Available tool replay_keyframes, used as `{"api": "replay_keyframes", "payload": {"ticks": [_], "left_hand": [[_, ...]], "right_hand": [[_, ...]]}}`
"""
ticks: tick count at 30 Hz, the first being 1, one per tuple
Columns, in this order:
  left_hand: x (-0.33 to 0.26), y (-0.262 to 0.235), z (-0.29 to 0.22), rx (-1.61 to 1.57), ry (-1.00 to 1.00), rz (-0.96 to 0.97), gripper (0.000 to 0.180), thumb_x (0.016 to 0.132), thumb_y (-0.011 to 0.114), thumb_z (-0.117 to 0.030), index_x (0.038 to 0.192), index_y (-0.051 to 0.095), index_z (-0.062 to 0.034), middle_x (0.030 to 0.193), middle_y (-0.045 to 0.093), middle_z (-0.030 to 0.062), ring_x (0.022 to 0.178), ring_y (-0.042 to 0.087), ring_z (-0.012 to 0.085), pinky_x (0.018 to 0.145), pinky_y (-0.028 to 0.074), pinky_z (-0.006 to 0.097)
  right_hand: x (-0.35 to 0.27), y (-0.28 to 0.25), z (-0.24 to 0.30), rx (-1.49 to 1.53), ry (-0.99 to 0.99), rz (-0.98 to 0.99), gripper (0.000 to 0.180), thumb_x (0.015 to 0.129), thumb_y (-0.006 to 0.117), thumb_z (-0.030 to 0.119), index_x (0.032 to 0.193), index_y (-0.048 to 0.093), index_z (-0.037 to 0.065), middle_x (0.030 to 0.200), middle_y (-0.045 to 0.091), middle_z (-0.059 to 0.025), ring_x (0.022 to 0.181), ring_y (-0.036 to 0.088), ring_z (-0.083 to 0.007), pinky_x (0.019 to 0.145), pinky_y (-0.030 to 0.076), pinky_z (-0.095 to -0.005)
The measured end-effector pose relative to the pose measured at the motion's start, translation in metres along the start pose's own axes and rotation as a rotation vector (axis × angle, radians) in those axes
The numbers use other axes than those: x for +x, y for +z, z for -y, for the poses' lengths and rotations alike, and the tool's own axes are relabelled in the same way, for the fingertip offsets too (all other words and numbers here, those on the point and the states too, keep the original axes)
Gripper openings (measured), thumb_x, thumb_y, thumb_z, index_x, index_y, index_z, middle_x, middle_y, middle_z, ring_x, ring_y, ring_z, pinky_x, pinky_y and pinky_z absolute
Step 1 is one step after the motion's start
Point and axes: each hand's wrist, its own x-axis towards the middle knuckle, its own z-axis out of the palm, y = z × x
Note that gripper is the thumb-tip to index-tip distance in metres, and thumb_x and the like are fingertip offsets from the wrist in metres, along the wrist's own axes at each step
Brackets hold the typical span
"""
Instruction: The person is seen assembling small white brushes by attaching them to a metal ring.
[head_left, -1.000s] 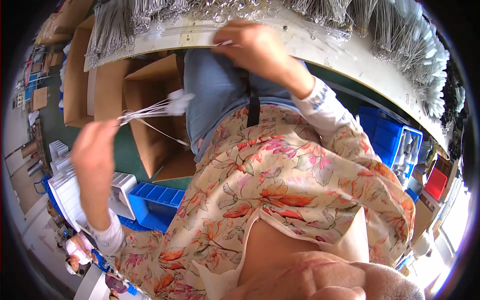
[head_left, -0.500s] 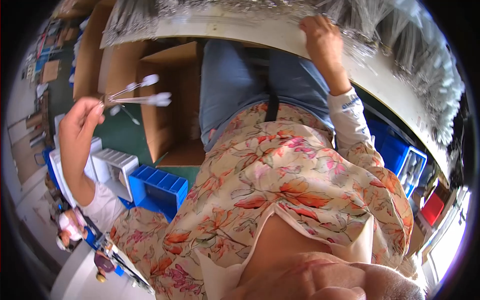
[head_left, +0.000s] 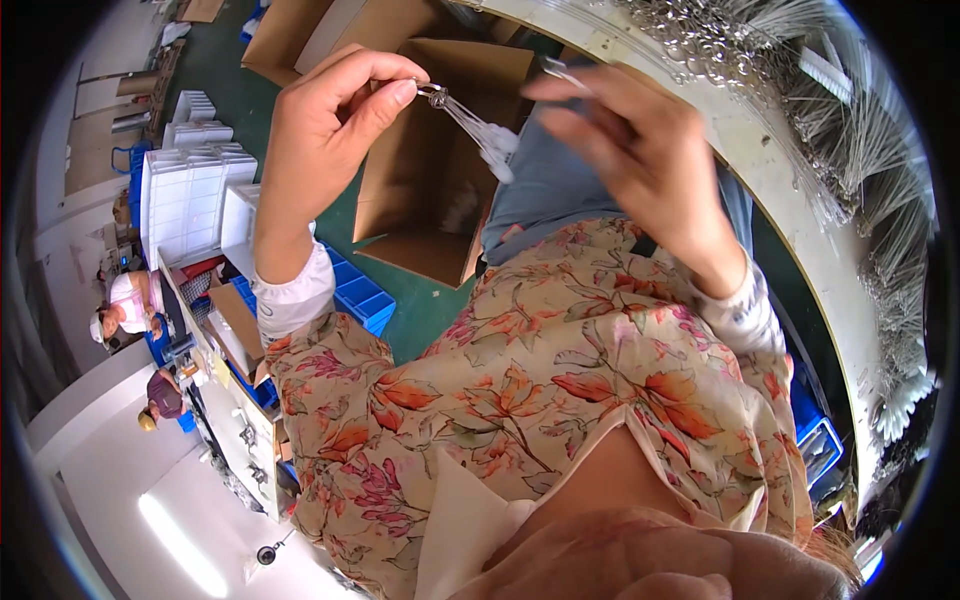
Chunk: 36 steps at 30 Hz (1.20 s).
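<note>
My left hand (head_left: 335,140) is raised at the upper left, thumb and forefinger pinched on a small metal ring (head_left: 428,88). From that ring hangs a bunch of thin wire brushes (head_left: 495,150) with white bristle tips, fanned toward the lower right. Across from it, my right hand (head_left: 640,130) is smeared by motion, a short gap away from the ring. A thin shiny wire piece (head_left: 562,72) sticks out from its fingers toward the left hand; the rest of that piece is hidden or blurred.
A curved white table (head_left: 770,150) carries heaps of wire brushes (head_left: 850,130) along the right. Below my hands stands an open cardboard box (head_left: 410,200). Blue bins (head_left: 360,295) and white crates (head_left: 195,195) are on the left. Two people (head_left: 130,305) are farther off at left.
My right hand has left the table's edge and come toward the left hand, with a thin wire piece in its fingers. My left hand has moved up and right with the ring of brushes.
</note>
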Motion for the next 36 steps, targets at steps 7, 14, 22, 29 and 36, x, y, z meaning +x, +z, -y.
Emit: {"api": "replay_keyframes", "payload": {"ticks": [7,14,22,29,36], "left_hand": [[-0.008,0.036,-0.008,-0.162,0.002,-0.198,0.01,0.085,0.063,-0.009,0.091,0.065,-0.0011,0.073,0.06,-0.0012,0.059,0.049,0.0038,0.054,0.04,0.018],[-0.015,0.032,-0.001,-0.696,-0.312,-0.081,0.013,0.084,0.065,-0.007,0.096,0.065,-0.0019,0.077,0.062,-0.0015,0.06,0.048,0.0002,0.049,0.036,0.016],[-0.013,0.05,-0.015,0.319,0.304,-0.42,0.013,0.077,0.068,-0.003,0.089,0.066,-0.0064,0.08,0.062,0.0048,0.063,0.06,0.0137,0.052,0.047,0.026],[-0.015,0.048,-0.007,0.228,0.199,-0.351,0.008,0.081,0.065,-0.007,0.089,0.066,-0.0046,0.073,0.061,0.0033,0.054,0.057,0.0093,0.048,0.043,0.02],[-0.006,0.03,-0.001,-0.598,-0.367,0.249,0.017,0.089,0.054,-0.013,0.087,0.062,0.0012,0.067,0.057,0.0015,0.046,0.034,-0.0002,0.042,0.024,0.016]], "right_hand": [[0.025,0.042,-0.016,0.334,0.087,-0.005,0.013,0.079,0.068,0.01,0.089,0.066,0.003,0.057,0.05,0.0003,0.051,0.04,-0.0055,0.051,0.039,-0.0225],[0.021,0.036,-0.022,0.604,0.151,0.149,0.009,0.082,0.068,0.012,0.089,0.067,0.005,0.059,0.046,0.0084,0.056,0.034,0.0005,0.054,0.034,-0.0168],[0.02,0.038,-0.027,0.505,0.197,0.122,0.012,0.082,0.069,0.014,0.089,0.067,0.006,0.058,0.049,0.0069,0.053,0.036,-0.0006,0.048,0.031,-0.0196],[0.019,0.037,-0.039,0.353,0.127,0.093,0.018,0.087,0.062,0.006,0.104,0.062,0.001,0.076,0.061,0.0031,0.071,0.053,-0.0007,0.063,0.043,-0.0149],[0.021,0.034,-0.03,0.847,0.297,0.214,0.006,0.089,0.056,0.002,0.091,0.059,-0.003,0.08,0.059,-0.002,0.075,0.051,-0.0046,0.065,0.043,-0.0183]]}}
